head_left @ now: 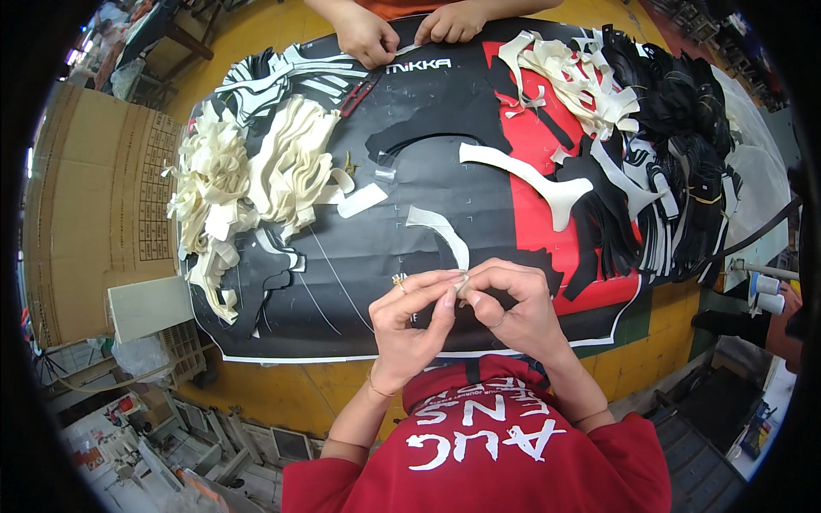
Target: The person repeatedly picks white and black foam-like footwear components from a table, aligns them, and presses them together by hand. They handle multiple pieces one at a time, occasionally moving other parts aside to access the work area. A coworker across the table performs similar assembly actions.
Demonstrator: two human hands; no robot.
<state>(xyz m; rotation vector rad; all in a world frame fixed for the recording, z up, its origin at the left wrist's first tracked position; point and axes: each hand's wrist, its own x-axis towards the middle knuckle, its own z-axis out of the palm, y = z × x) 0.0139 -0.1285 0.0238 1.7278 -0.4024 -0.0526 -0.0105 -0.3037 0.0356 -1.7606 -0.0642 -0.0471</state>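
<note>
both hands, left hand (416, 312) and right hand (511, 309), pinch 1 cream strip (446, 240) end together, fingertips meeting for fine grip above the table (282, 389).

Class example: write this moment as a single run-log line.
left hand: pinching cream strip end | right hand: pinching same end | surface: black-red mat | opposite: another person's hands
</note>
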